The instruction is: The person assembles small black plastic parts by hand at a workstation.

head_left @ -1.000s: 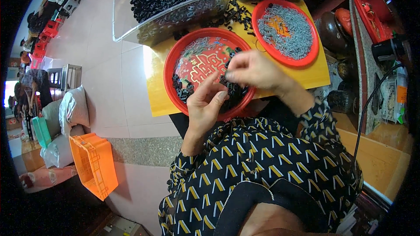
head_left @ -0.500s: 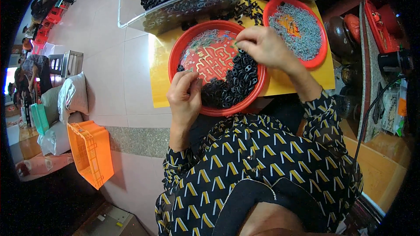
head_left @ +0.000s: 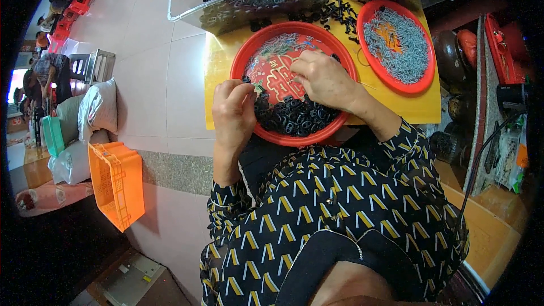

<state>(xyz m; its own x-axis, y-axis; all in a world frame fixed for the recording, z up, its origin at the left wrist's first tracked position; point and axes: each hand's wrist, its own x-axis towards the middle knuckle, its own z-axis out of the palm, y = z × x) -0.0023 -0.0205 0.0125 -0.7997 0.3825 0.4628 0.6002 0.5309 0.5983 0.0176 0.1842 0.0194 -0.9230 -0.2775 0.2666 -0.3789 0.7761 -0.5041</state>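
Observation:
A red round tray (head_left: 239,59) with a gold pattern lies before me, holding black oval plastic pieces (head_left: 297,118) along its near side and small grey screws (head_left: 281,42) at the far side. At the tray's left edge is my left hand (head_left: 233,110), its thumb and fingers pinched together; what they hold is hidden. My right hand (head_left: 326,79) is over the right half of the tray, fingers curled and closed above the black pieces. Whatever is between its fingertips cannot be made out.
A second red tray (head_left: 432,59) full of grey screws (head_left: 416,56) stands to the right on the yellow tabletop (head_left: 391,107). Clear bins (head_left: 226,20) of black parts stand behind, with loose black parts (head_left: 338,10) nearby. An orange crate (head_left: 116,184) sits on the floor at left.
My right hand has moved left and nearer, from the tray's far right rim to over its middle. My left hand has shifted slightly outward to the tray's left rim. The whole view has shifted somewhat.

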